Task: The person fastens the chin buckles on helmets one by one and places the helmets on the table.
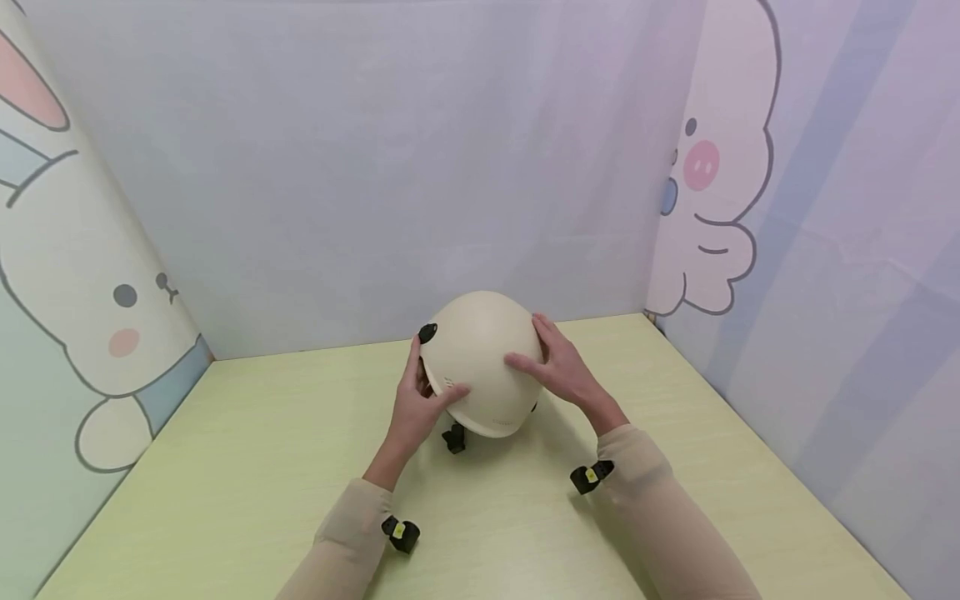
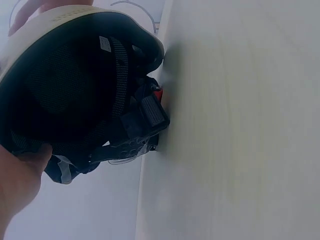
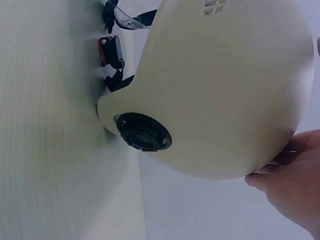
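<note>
A cream helmet [image 1: 480, 350] is held tilted on the table between both hands. The left hand [image 1: 420, 408] grips its left rim, thumb on the outer shell and fingers reaching inside. In the left wrist view the dark lining [image 2: 65, 85] faces the camera, with a black strap and buckle [image 2: 145, 117] hanging by the table. The right hand [image 1: 558, 362] lies spread over the shell's right side, thumb and fingers on its surface. A round black fitting [image 3: 143, 132] shows on the shell in the right wrist view, where the right hand [image 3: 295, 175] touches the shell's far side.
The pale yellow-green table [image 1: 262, 467] runs back to a light curtain [image 1: 360, 167]. Side curtains with cartoon animals stand at left and right. A black device with a yellow mark is on each wrist, the left one [image 1: 402, 534] and the right one [image 1: 590, 477].
</note>
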Demonstrator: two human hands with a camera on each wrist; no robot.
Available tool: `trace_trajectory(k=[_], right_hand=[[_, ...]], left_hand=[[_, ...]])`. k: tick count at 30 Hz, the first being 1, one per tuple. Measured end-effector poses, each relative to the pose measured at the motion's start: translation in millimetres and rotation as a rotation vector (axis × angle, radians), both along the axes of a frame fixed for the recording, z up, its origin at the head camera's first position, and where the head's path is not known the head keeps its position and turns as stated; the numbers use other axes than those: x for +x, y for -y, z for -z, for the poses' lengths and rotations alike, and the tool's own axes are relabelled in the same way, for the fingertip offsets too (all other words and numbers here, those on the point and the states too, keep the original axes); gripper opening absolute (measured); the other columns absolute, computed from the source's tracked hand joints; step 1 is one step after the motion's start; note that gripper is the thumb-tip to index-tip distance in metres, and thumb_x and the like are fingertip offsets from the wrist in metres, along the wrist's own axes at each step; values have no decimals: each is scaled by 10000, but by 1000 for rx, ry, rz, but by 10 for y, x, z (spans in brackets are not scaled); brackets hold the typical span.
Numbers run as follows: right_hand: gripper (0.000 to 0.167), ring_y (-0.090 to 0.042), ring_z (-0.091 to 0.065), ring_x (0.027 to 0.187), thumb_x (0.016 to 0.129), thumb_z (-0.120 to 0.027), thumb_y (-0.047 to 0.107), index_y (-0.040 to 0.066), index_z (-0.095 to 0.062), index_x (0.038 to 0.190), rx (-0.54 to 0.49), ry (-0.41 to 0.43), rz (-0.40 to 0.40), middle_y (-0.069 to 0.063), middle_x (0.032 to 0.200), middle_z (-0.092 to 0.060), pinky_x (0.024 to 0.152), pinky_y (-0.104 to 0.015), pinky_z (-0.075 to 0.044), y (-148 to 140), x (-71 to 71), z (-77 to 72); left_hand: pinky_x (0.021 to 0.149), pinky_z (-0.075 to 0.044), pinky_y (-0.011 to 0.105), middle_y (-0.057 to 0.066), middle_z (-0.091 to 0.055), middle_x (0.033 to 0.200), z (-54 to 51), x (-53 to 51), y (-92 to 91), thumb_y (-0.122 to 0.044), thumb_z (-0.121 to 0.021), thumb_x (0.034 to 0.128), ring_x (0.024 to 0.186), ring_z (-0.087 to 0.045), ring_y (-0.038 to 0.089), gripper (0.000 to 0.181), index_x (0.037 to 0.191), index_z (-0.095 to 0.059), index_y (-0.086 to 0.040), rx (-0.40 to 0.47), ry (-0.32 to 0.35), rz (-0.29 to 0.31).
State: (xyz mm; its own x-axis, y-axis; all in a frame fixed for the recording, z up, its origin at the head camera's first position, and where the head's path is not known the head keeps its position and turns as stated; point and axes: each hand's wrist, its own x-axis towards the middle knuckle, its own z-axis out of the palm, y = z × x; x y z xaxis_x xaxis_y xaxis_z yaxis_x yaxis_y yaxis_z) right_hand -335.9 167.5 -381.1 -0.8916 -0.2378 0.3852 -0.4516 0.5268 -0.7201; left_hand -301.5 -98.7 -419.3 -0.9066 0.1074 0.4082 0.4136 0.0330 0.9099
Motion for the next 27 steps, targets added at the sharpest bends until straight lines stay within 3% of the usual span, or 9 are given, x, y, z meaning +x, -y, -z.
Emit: trace_trajectory(k=[6,10,16,20,27], right_hand=[[911,-334,-334,1418,885,-708,523,172,-260,1596,20,-43,-50,-74,1612,-257,1043,-586,-397,26,19,-15],[835,-373,-362,1384,900,-691,508,239,-299,1586,50,-73,-63,-101,1592,-268,1018,-619,-404,28,30,-15],[835,-396,-357,1382,897,-685,522,241,-304,1585,58,-54,-67,-133,1598,-244,1013,-626,-404,40,52,-45],[842,-405,-350,1386,898,-681,529,240,-294,1588,59,-39,-67,-140,1604,-232,1008,-631,-406,50,65,-67],[876,-417,-277,1434,883,-679,566,255,-271,1592,70,-18,-50,-124,1642,-145,1043,-647,-354,58,76,-81]], left_hand=[[990,-483,351,42,-271,1617,-18,2,2,-145,-811,859,1330,-486,262,1112,1614,0,-246,-28,1,-3],[996,-477,359,65,-243,1627,-30,5,5,-114,-783,880,1340,-473,288,1090,1612,16,-229,-27,-6,-2],[952,-504,321,75,-166,1645,-29,-12,3,-114,-692,953,1325,-487,303,1007,1607,62,-244,3,-24,52],[921,-526,343,114,-206,1620,-23,-15,-5,-145,-611,1009,1246,-556,333,924,1603,81,-289,29,-44,98],[937,-513,331,122,-191,1622,-23,-22,-14,-184,-533,1053,1239,-562,331,822,1609,66,-277,10,-55,91]])
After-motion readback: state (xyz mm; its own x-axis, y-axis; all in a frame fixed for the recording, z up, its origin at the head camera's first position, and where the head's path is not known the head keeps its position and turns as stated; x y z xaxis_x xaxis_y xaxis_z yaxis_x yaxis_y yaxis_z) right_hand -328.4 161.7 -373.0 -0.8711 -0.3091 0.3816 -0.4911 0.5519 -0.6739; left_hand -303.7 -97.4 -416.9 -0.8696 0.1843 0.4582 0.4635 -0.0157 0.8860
